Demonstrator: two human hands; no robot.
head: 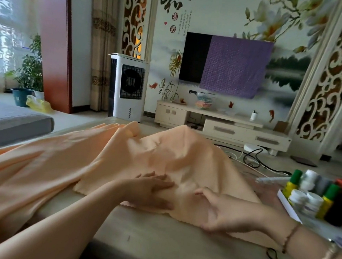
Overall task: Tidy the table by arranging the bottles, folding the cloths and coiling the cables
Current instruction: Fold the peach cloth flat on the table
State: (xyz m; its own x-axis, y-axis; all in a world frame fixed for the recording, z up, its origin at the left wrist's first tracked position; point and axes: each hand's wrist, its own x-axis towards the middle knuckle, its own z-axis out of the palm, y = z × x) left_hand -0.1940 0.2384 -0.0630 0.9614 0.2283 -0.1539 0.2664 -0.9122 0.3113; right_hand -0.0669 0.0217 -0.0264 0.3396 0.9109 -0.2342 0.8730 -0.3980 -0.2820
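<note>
A large peach cloth (pixel 164 153) lies rumpled across the table (pixel 157 240), with part of it spilling off the left side. My left hand (pixel 151 187) lies flat on the cloth near its front edge, fingers straight and pointing right. My right hand (pixel 227 211) rests on the cloth beside it, fingers relaxed, the thumb towards the left hand. Several bottles (pixel 320 194) with green, white and red caps stand grouped at the right on a white tray (pixel 287 206). Black and white cables (pixel 254 156) lie tangled behind the cloth at the right.
A small black loop (pixel 271 254) lies on the table near my right wrist. A white pen-like object (pixel 272 179) lies behind the bottles. A grey cushion (pixel 13 123) sits at the left. A TV stand and a fan unit stand by the far wall.
</note>
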